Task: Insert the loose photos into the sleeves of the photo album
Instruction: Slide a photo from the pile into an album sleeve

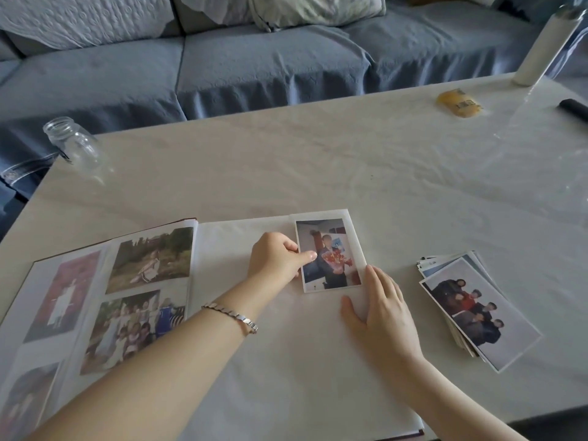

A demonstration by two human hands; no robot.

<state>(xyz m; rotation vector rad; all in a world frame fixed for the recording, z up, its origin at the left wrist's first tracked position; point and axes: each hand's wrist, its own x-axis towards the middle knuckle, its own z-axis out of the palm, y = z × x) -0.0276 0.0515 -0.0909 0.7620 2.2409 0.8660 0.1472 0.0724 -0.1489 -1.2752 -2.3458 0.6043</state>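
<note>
left hand (280,259) pinches the near-left edge of one photo (331,259), thumb on top and fingers curled under. right hand (378,307) lies flat, fingers straight, pressing the blank right page of the photo album (286,361) just right of and below that photo. the hands are apart, with the photo between them. the photo sits upright at the page's far corner, beyond the right fingertips. it looks to be partly within a clear sleeve, but how far in cannot be told.

step in hand, as judged: seating this print in its sleeve.
- keep the right palm down so the page and film do not creep.
- feed the print square to the sleeve mouth, since a skewed corner will likely catch.
- push from the edge with the left thumb and keep off the picture face.
- move on to the next print only once this one lies flat.

around:
- stack of loose photos (477,310), fanned, right of the right hand, well within reach
- filled left page (152,259) left of the left forearm, several prints already sleeved
- bracelet (235,316) on the left wrist; it could snag the film
- glass jar (74,144) far left of the left hand
- yellow packet (459,103), white bottle (541,49) and a dark object (572,109) far beyond the right hand

none of these lies in the working path.
</note>
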